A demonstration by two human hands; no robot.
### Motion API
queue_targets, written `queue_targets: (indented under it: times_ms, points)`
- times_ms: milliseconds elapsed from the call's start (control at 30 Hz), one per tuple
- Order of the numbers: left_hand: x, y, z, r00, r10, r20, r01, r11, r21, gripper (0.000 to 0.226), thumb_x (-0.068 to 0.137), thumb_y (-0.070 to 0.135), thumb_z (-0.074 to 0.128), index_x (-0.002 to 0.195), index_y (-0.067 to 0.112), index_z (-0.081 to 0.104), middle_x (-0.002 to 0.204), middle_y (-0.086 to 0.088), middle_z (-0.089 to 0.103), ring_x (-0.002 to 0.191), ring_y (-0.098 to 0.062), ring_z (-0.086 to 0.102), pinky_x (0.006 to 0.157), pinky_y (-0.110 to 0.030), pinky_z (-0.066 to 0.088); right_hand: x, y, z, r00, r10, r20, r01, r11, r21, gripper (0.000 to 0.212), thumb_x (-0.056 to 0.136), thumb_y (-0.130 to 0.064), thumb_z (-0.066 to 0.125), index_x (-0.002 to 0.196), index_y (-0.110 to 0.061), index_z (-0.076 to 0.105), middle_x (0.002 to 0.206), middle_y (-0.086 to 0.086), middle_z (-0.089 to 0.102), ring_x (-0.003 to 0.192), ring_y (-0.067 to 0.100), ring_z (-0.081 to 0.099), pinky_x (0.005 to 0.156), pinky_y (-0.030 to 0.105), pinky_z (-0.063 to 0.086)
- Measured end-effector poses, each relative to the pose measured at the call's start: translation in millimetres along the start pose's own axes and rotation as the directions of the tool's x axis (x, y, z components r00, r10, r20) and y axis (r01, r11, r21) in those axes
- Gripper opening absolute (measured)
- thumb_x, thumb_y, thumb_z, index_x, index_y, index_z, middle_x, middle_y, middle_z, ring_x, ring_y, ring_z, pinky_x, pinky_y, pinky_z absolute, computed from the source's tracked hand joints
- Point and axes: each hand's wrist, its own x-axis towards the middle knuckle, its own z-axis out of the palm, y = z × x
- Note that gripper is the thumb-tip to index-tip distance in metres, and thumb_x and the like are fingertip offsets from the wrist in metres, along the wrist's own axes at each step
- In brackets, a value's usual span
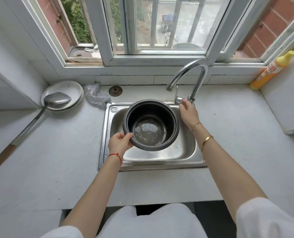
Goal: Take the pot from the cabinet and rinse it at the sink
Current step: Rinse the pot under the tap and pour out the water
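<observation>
A dark round pot (170,121) hangs over the steel sink (185,152), tilted a little toward me, with a shallow pool of water in its bottom. My left hand (119,143) grips its near-left rim, thumb over the edge. My right hand (188,111) reaches to the chrome faucet (194,74) and its fingers touch the handle (178,99) at the faucet's base. The spout ends above the pot's far right rim; I see no stream of water.
A white plate (70,88) with a long metal spatula (55,100) lies at the back left. A steel scrubber (95,97) and a drain strainer (115,91) sit behind the sink. A yellow detergent bottle (271,71) leans at the back right corner.
</observation>
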Motion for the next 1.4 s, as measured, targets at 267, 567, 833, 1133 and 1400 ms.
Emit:
queue_targets:
  times_ms: [267,567,833,1133,1400]
  points:
    - [5.7,-2.7,10.0,0.999,-0.023,-0.025,0.023,1.000,-0.002,0.015,0.087,0.011,0.071,0.088,0.000,0.061,0.092,-0.021,0.073,0.090,-0.028,0.074,0.064,-0.021,0.059,55.0,-12.0,10.0,0.995,0.007,0.096,-0.003,0.999,-0.044,0.054,0.100,-0.022,0.037,0.152,-0.012,0.026,0.157,0.008,0.032,0.143,0.024,0.032,0.116,0.034,0.023]
    - [13.8,-7.6,20.2,0.998,-0.031,-0.047,0.033,0.999,0.033,0.019,0.085,0.015,0.073,0.083,0.002,0.059,0.086,-0.018,0.072,0.092,-0.030,0.074,0.071,-0.027,0.061,109.8,8.1,25.9,0.994,0.091,0.063,-0.094,0.994,0.053,0.075,0.077,-0.050,0.030,0.144,-0.019,0.040,0.104,-0.004,0.042,0.094,0.017,0.038,0.087,0.036,0.035]
    - [12.4,-13.1,29.8,0.998,-0.042,-0.047,0.043,0.999,0.026,0.021,0.084,0.015,0.074,0.073,0.008,0.057,0.080,-0.015,0.071,0.092,-0.032,0.074,0.077,-0.033,0.062,98.6,-2.5,20.2,0.995,0.029,0.091,-0.033,0.999,0.039,0.057,0.094,-0.032,0.035,0.149,-0.015,0.035,0.126,-0.001,0.054,0.115,0.017,0.049,0.114,0.043,0.032]
    - [7.7,-15.7,32.9,0.997,-0.059,-0.056,0.060,0.998,0.010,0.020,0.086,0.012,0.073,0.072,0.009,0.058,0.081,-0.015,0.073,0.090,-0.029,0.075,0.076,-0.031,0.061,91.8,0.8,31.2,0.975,-0.027,0.219,0.042,0.997,-0.067,0.048,0.098,-0.035,0.030,0.138,-0.013,0.047,0.126,0.004,0.058,0.124,0.027,0.050,0.107,0.044,0.038]
    - [7.1,-19.4,29.5,0.994,-0.064,-0.093,0.064,0.998,0.002,0.019,0.086,0.009,0.072,0.075,0.007,0.057,0.087,-0.018,0.074,0.089,-0.028,0.075,0.066,-0.024,0.060,61.0,20.5,21.2,0.996,-0.081,0.032,0.085,0.983,-0.163,0.033,0.096,-0.022,0.048,0.124,-0.006,0.055,0.120,0.011,0.063,0.112,0.027,0.059,0.093,0.033,0.044]
